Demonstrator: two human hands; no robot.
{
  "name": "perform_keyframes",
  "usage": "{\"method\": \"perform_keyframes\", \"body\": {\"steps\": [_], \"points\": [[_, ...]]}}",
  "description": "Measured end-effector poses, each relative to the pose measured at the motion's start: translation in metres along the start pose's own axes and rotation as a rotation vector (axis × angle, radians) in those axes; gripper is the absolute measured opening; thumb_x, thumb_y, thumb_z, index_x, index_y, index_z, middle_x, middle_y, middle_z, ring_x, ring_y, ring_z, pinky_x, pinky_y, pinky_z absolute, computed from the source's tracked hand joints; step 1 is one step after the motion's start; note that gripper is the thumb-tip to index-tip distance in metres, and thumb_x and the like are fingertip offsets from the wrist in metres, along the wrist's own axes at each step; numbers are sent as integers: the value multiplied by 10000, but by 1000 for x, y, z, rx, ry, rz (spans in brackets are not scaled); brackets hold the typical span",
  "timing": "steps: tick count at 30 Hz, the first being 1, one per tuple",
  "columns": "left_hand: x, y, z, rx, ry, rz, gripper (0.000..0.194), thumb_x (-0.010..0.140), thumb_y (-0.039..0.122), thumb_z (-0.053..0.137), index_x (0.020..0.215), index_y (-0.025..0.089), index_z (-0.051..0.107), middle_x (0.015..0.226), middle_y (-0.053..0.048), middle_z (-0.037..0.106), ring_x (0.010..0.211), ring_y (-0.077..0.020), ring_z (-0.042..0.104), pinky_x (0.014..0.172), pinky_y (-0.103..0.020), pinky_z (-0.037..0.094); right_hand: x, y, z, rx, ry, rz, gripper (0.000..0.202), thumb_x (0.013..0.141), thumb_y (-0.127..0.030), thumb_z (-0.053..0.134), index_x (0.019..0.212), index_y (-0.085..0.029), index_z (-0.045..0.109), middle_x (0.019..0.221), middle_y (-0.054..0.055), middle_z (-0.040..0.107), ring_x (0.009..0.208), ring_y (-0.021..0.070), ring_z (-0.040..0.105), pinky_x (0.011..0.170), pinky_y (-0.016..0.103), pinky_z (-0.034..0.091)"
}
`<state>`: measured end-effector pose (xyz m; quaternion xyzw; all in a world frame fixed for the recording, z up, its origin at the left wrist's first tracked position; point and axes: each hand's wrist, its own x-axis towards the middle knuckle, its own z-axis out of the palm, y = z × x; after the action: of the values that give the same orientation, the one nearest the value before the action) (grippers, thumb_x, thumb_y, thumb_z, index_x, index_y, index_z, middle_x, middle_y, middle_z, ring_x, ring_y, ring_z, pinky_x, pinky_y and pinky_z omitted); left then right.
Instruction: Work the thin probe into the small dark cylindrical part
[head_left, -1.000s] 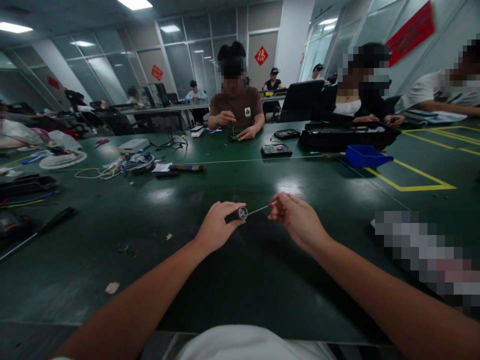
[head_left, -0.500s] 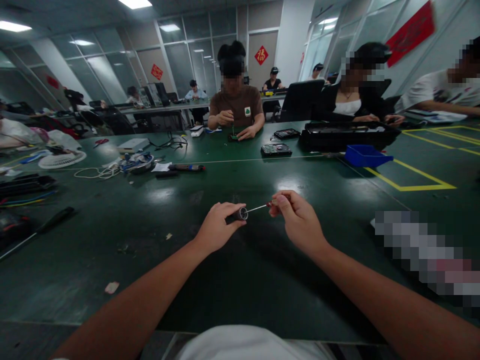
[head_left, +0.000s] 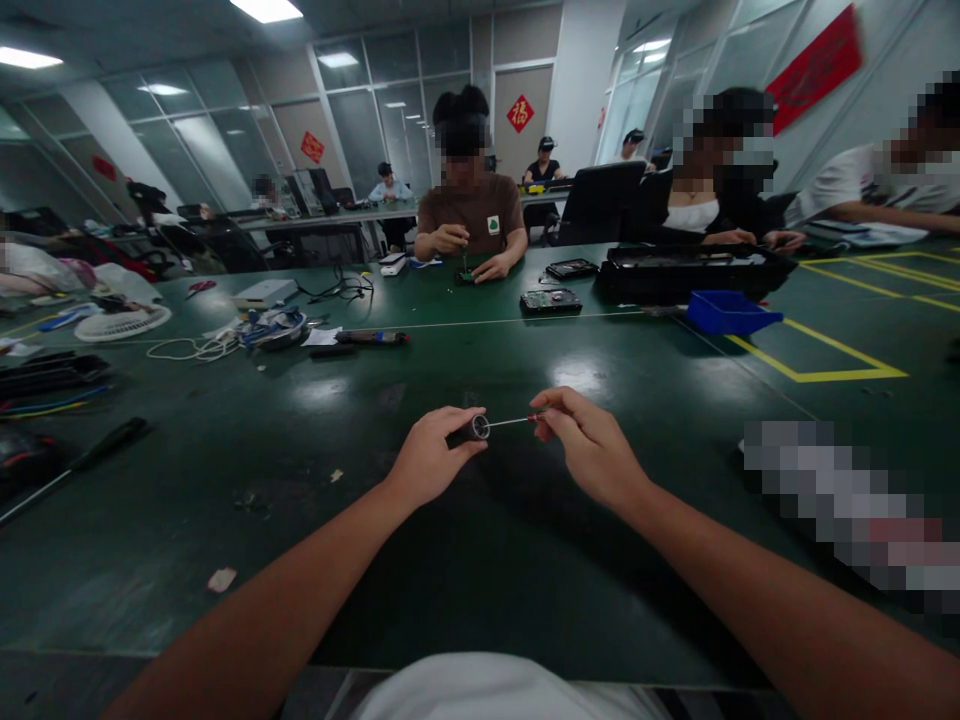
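Green worktop [head_left: 480, 590] fills most of the view. Seated person [head_left: 469, 210] at its far edge, brown shirt, working a small green board. Long black case [head_left: 694, 273] far right, in front of another person [head_left: 694, 205]. Pixelated item [head_left: 847, 500] near right, can't tell what it is. Yellow tape [head_left: 847, 377] outlines an area on the right. Long screwdriver [head_left: 112, 442], dark handle, on the left. White grille [head_left: 122, 322] far left; blue bin [head_left: 731, 313] far right, just on the near side of the case. Left hand [head_left: 431, 455] is curled round a dark cylinder, fingers over the top, thumb under, gap only as wide as the part. Right hand [head_left: 589, 440] has fingertips pinched on the red handle of a thin driver, handle mostly hidden. White box [head_left: 266, 294] far left, drive [head_left: 551, 301] far centre. Cylinder [head_left: 472, 428] sits mid-scene above the worktop, open end facing right. Driver [head_left: 510, 422] spans the two hands, shaft roughly level, running left to the cylinder's open end; can't tell how deep the tip is. Pale scrap [head_left: 222, 579] lies near left.
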<state>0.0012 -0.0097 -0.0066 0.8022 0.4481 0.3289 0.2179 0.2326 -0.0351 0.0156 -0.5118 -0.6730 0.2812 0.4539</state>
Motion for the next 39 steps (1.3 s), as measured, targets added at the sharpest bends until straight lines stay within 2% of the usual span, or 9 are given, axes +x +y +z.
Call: {"method": "perform_keyframes", "body": {"steps": [4,9,14,20,24,27,29,35,39], "points": [[1,3,0,7,-2,-8,431,845,179,747,1263,259,680,1213,-55,702,1145,-240,631,1034,-420,462,1,1,-1,-116,-14,22,378,1015,-456,381,919,-221,661,695,8,641,579,173,602,569,309,417],[1,2,1,18,-20,-14,434,838,177,753,1259,260,682,1211,-48,702,1134,-239,636,1049,-421,460,0,3,0,-33,-14,-22,267,999,-377,426,1177,-235,564,809,16,642,714,195,626,632,319,449],[0,0,1,17,-29,-19,438,843,185,750,1269,256,673,1217,-45,699,1140,-234,629,1054,-423,453,0,4,0,-8,-53,13,286,1019,-428,379,1074,-247,593,724,-7,568,651,183,562,617,327,447],[1,3,1,28,-39,-36,439,849,193,743,1277,252,668,1213,-51,698,1134,-243,632,1040,-422,457,4,7,8,283,84,70,198,910,-413,578,974,-226,594,852,28,651,761,186,628,723,345,520],[1,3,0,11,-23,-5,434,867,196,727,1291,252,656,1239,-50,689,1153,-233,623,1041,-408,454,10,12,10,580,92,274,256,875,-468,619,903,-215,634,811,34,657,732,186,636,747,369,559],[1,3,-2,33,-17,22,449,869,197,730,1306,260,649,1261,-50,683,1175,-239,607,1051,-423,441,13,14,7,816,10,522,235,909,-414,584,813,-205,630,667,0,592,594,155,580,682,349,563],[1,3,-2,60,-16,32,453,865,198,737,1305,262,650,1257,-51,686,1176,-245,601,1050,-436,437,14,14,6,888,16,569,225,923,-366,574,777,-202,625,630,-13,570,553,134,548,643,316,551],[1,1,-1,106,-24,33,448,863,209,743,1297,271,653,1234,-43,694,1156,-241,596,1060,-464,422,14,16,9,727,173,367,227,869,-436,662,825,-214,641,719,2,629,636,144,593,627,305,553],[1,-2,0,117,-30,36,450,870,230,738,1307,281,645,1228,-41,694,1147,-241,597,1053,-464,422,10,14,10,518,188,199,288,881,-508,627,874,-220,627,801,25,666,691,169,633,674,352,561]]}}
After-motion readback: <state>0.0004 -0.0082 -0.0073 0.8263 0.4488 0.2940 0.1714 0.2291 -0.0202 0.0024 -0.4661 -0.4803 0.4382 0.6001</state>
